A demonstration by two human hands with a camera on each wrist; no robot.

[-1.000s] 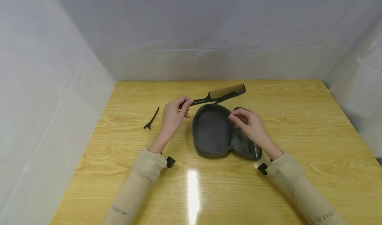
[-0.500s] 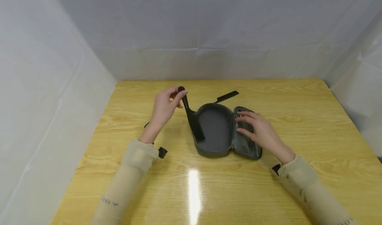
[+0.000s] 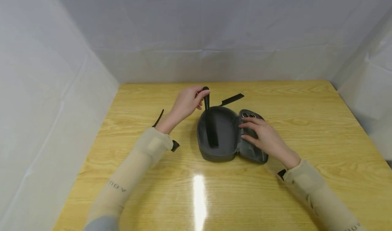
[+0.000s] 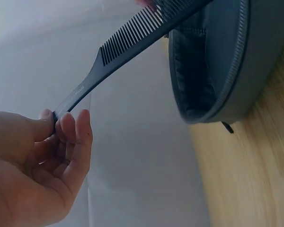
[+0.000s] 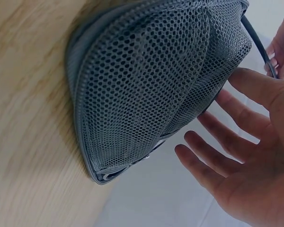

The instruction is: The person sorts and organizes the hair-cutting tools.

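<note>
My left hand [image 3: 200, 95] pinches the handle tip of a black comb [image 3: 210, 129]. The comb slants down into the left half of an open grey zip case [image 3: 225, 152] at the table's middle. In the left wrist view the comb [image 4: 128, 40] runs from my left hand [image 4: 57, 118] into the case [image 4: 222, 61]. My right hand [image 3: 245, 130] lies with straight, spread fingers over the case's right half, a mesh pocket [image 3: 255, 152]. The right wrist view shows the mesh pocket [image 5: 146, 80] and my right hand [image 5: 227, 137] beside it. Metal scissor rings [image 3: 248, 115] show at the pocket's far end.
A flat black piece [image 3: 231, 99] lies on the wooden table [image 3: 306, 122] just behind the case. A black hair clip [image 3: 159, 118] lies left of my left forearm. White sheets wall the table on the left, back and right.
My left hand has swung the comb from level above the case to slanting down into its left half. My right hand has left the case's rim and flattened over the mesh half.
</note>
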